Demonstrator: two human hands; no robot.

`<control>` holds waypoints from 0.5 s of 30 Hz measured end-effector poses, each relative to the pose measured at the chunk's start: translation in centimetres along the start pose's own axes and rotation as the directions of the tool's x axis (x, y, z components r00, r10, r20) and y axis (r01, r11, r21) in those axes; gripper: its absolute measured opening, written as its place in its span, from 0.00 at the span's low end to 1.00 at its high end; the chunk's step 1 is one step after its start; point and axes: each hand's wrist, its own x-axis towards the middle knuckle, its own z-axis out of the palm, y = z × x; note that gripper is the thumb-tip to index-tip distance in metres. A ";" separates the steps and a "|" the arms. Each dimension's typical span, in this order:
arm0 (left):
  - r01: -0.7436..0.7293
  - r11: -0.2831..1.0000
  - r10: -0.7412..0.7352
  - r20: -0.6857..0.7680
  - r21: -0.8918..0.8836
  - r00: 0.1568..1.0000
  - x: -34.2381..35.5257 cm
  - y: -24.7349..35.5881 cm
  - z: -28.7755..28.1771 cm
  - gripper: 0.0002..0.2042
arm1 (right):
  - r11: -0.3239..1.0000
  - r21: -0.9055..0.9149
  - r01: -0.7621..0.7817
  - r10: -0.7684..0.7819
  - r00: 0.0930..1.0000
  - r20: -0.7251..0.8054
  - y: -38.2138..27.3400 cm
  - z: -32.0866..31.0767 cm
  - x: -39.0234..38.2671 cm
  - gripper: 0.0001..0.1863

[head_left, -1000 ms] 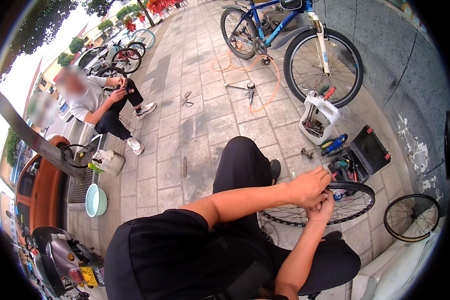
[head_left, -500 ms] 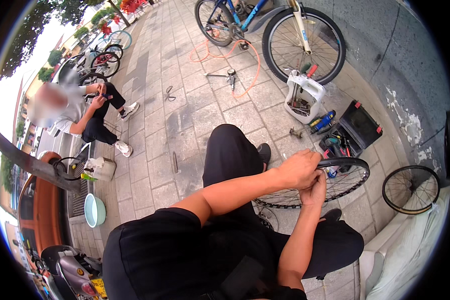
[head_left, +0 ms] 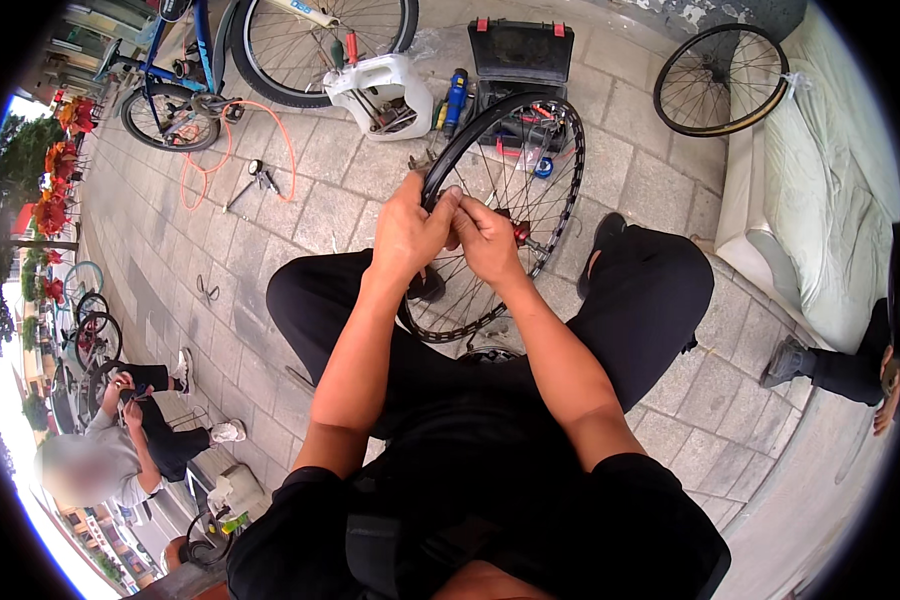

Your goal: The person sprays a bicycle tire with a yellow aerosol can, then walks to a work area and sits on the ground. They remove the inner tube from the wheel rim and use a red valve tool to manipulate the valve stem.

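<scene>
Head view: left hand (head_left: 407,232) and right hand (head_left: 487,240) pinch the bicycle wheel (head_left: 505,215) rim together at ten o'clock — wheel upright between the knees — apparently working rim or tyre; next, a firm grip.

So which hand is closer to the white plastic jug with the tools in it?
Left. The left hand grips the black wheel rim just below the white jug; the right hand sits beside it, farther right.

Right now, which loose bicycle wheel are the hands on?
The black wheel standing between the knees: left hand and right hand grip its rim. The other wheel leans untouched by the cushion.
</scene>
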 end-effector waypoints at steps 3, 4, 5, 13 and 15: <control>-0.164 0.981 0.169 -0.039 0.101 0.985 0.8 -2.4 0.1 0.17 | 0.995 0.063 -0.082 0.083 0.996 -0.013 -0.5 -0.2 0.7 0.15; -0.212 0.973 0.217 -0.062 0.087 0.974 0.8 -3.4 0.4 0.18 | 0.989 0.092 -0.114 0.115 0.993 0.001 -0.5 -0.4 0.9 0.15; -0.260 0.963 0.266 -0.086 0.072 0.960 0.7 -3.0 0.3 0.19 | 0.990 0.078 -0.114 0.116 0.993 -0.028 -0.7 -0.6 0.9 0.16; -0.186 0.983 0.186 -0.016 -0.009 0.982 0.7 -1.5 1.1 0.24 | 0.717 -0.611 0.335 -0.449 0.893 -0.037 -2.5 -0.9 0.0 0.07; -0.207 0.978 0.208 -0.019 0.014 0.978 0.8 -1.8 0.9 0.25 | 0.704 -0.648 0.290 -0.395 0.918 -0.018 -3.5 -0.8 -0.2 0.08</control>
